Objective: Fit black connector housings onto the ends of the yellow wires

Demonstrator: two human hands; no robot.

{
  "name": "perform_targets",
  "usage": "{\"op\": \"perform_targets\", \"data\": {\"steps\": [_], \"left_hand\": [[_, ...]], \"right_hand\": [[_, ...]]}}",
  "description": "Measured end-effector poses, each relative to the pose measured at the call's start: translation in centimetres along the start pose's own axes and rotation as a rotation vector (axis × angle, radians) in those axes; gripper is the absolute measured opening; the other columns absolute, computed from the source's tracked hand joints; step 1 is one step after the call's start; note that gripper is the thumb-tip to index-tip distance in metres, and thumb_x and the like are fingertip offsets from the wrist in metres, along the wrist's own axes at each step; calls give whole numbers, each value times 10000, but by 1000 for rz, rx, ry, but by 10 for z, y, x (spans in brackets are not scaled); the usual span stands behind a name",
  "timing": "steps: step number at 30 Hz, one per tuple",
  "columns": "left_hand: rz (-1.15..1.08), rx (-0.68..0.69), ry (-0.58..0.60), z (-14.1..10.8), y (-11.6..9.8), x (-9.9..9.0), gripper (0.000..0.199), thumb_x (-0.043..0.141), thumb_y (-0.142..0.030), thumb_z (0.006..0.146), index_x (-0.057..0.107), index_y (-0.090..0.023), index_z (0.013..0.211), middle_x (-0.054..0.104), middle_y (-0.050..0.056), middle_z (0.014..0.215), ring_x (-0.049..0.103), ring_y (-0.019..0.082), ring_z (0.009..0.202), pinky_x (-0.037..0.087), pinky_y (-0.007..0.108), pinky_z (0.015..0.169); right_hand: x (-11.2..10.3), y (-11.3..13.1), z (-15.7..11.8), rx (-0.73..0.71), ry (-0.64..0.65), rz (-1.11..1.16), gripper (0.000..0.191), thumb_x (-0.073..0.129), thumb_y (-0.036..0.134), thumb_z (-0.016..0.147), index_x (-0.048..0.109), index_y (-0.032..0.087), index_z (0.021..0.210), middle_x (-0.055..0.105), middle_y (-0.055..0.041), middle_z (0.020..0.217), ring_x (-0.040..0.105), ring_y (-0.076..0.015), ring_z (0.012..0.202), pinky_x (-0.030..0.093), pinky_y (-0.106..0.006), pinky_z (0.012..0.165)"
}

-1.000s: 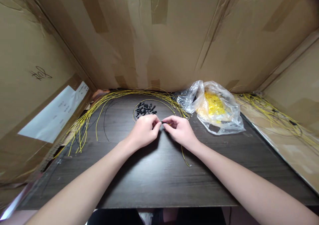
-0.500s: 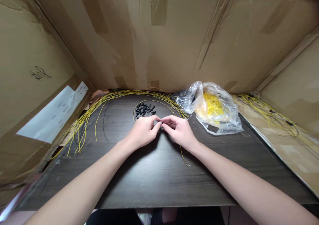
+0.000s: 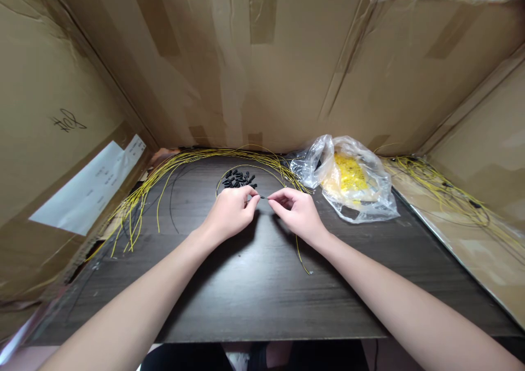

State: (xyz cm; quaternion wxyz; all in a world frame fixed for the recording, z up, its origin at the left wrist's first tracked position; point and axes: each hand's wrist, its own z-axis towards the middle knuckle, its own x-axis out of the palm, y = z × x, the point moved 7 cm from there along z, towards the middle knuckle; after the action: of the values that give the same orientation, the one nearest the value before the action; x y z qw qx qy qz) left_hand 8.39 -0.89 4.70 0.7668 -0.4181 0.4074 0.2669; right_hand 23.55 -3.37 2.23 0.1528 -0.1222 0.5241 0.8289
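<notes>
Yellow pieces (image 3: 350,171) in bag (image 3: 385,201) near hands (image 3: 297,215)

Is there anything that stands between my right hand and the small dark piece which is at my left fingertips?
Nothing visible stands between them: the right hand has its fingertips right at the small dark piece. The black pieces lie beyond the left hand, off that line.

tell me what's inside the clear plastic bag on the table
Inside the clear plastic bag is a heap of small yellow pieces with dark specks among them. Crumpled, shiny plastic blurs their shapes, and whatever lies beneath the top of the heap is hidden.
</notes>
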Motion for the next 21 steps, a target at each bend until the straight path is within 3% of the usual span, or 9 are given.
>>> {"op": "perform_targets", "data": {"steps": [10,21], "left_hand": [[3,-49,-14,1,6,-4,235,539,-343,875,719,-193,884,634,0,596,574,160,574,377,280,596],[51,-49,-41,5,12,-6,233,538,-338,868,723,-197,874,668,8,623,596,170,588,393,286,608]], "right_hand": [[-1,-14,5,83,1,-43,99,623,243,831,685,169,816,702,-35,764,642,-156,676,514,-278,658],[-1,-8,4,61,40,-113,88,577,210,807,639,161,767,655,-20,708,596,-138,634,480,-262,639]]}}
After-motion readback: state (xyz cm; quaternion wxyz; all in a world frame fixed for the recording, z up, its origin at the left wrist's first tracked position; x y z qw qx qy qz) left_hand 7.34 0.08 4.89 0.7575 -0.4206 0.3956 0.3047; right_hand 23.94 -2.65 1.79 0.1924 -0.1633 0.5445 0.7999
